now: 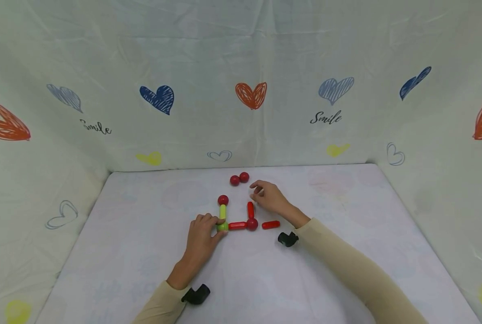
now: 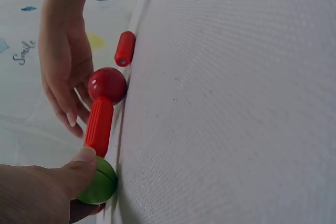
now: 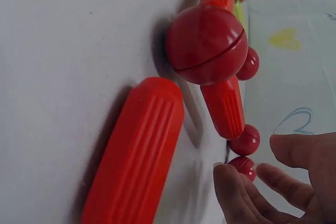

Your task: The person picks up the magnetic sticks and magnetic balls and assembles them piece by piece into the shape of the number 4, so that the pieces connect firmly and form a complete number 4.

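Observation:
My left hand (image 1: 202, 235) holds a green ball (image 2: 98, 183) between thumb and fingers, at the corner of a joined ball-and-rod frame on the table. From that ball a yellow-green rod (image 1: 222, 211) runs back to a red ball (image 1: 223, 200). A ribbed red rod (image 2: 98, 127) runs right to another red ball (image 3: 207, 44), and a second red rod (image 1: 251, 210) points back from there. Just beyond this rod's free end hovers my right hand (image 1: 270, 197), fingers loosely bent, nothing between them. A loose red rod (image 3: 135, 153) lies right of the frame.
Two loose red balls, one (image 1: 234, 180) touching the other (image 1: 244, 177), sit near the table's back edge. Black wrist camera mounts (image 1: 288, 239) stick out beside both sleeves. A white sheet printed with hearts hangs behind and along the sides of the white table (image 1: 306, 288).

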Available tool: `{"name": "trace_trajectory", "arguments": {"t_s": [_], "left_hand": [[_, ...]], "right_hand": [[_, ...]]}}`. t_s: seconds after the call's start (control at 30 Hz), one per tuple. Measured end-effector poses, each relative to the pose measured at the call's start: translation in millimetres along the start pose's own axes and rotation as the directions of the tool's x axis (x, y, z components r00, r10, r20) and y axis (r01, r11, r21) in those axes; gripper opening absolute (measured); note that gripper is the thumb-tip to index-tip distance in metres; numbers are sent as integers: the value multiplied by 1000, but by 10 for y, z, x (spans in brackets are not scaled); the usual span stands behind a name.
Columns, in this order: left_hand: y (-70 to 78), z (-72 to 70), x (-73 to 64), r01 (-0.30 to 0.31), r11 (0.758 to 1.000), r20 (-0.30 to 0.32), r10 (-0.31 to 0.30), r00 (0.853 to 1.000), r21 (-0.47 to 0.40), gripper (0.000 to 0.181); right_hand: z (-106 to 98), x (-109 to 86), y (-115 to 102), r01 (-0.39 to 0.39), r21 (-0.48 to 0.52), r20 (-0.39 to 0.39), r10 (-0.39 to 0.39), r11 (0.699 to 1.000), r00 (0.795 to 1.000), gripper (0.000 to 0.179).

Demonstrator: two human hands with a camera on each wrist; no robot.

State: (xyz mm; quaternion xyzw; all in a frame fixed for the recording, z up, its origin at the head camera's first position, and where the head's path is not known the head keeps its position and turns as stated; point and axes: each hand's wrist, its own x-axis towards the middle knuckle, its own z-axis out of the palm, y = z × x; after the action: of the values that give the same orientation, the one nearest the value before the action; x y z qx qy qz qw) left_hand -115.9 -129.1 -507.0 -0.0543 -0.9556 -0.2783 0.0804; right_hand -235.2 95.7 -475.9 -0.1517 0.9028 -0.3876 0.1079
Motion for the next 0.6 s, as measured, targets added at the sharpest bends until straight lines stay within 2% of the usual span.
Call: {"name": "trace_trajectory", "arguments": {"t_s": [0.33,0.6], "left_hand": [[-5,13,-7,1,1000,-5,-1,1000,9,36],[3,1,3,-15,999,9,15,1000,40,34]], "right_hand": [[-65,218,-59,44,-35,-38,-45,998,998,35],[-50,379,-50,32,-81,-55,-36,996,998,41]]}}
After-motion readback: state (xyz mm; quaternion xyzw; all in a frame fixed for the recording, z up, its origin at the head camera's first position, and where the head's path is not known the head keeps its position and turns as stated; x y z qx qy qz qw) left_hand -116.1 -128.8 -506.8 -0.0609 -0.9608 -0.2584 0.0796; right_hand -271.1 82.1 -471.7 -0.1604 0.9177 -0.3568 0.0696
